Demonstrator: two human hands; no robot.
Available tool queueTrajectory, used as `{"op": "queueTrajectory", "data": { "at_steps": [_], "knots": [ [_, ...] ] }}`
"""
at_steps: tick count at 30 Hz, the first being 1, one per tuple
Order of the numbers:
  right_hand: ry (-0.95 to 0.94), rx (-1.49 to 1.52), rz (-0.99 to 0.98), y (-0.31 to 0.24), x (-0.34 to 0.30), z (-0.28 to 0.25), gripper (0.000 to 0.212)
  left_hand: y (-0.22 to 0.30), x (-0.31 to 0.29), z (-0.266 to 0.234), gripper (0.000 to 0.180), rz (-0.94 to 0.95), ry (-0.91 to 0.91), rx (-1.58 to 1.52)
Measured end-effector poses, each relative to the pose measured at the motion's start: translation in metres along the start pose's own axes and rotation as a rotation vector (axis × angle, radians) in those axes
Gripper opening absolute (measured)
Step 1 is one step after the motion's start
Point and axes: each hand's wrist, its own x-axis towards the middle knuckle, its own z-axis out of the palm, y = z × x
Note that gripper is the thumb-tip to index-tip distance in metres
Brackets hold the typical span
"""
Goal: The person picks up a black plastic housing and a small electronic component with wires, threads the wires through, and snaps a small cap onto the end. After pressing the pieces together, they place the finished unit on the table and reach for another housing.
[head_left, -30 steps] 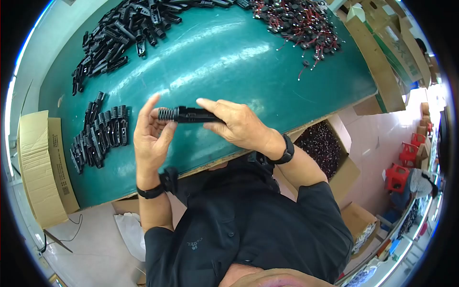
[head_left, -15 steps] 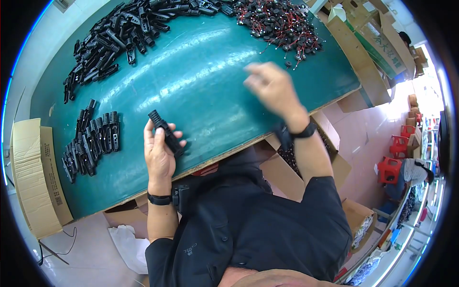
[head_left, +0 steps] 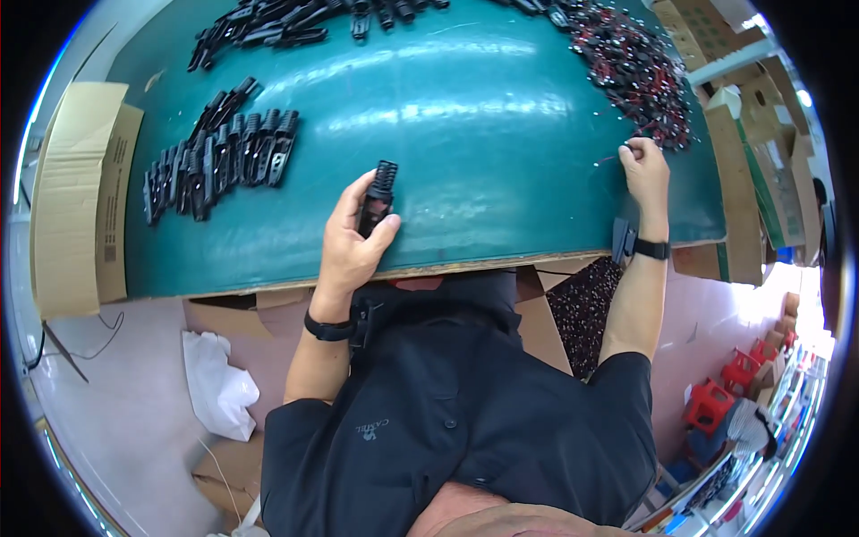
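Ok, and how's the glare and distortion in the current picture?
Head view: pale glare streaks the green tabletop, fisheye distortion curves its edges, and the floor at right partly washes out; also head view, the black part in the left hand looks dark, fine detail unclear.

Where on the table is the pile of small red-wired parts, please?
In the head view, the pile of small red-wired parts lies at the upper right of the green table, just beyond the right hand and left of the cardboard.

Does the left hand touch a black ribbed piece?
Touching: the head view shows the left hand holding a black ribbed piece between thumb and fingers.
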Motion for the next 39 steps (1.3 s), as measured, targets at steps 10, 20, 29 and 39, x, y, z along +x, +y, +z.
{"op": "queueTrajectory", "data": {
  "at_steps": [10, 20, 29, 39],
  "knots": [
    [0.245, 0.04, -0.037, -0.028, -0.012, 0.025, 0.025, 0.003, -0.014, 0.007, 0.065, 0.079, -0.053, 0.052],
    [0.187, 0.294, 0.031, -0.029, -0.026, 0.017, 0.025, 0.0, -0.012, 0.008, 0.061, 0.105, -0.03, 0.008],
    [0.109, 0.875, -0.285, -0.176, -0.085, 0.047, 0.027, -0.01, -0.016, 0.006, 0.055, 0.189, -0.015, 0.116],
    [0.405, 0.97, -0.682, -0.249, -0.11, 0.055, 0.033, -0.011, -0.021, 0.005, 0.057, 0.273, -0.018, 0.021]
  ]
}}
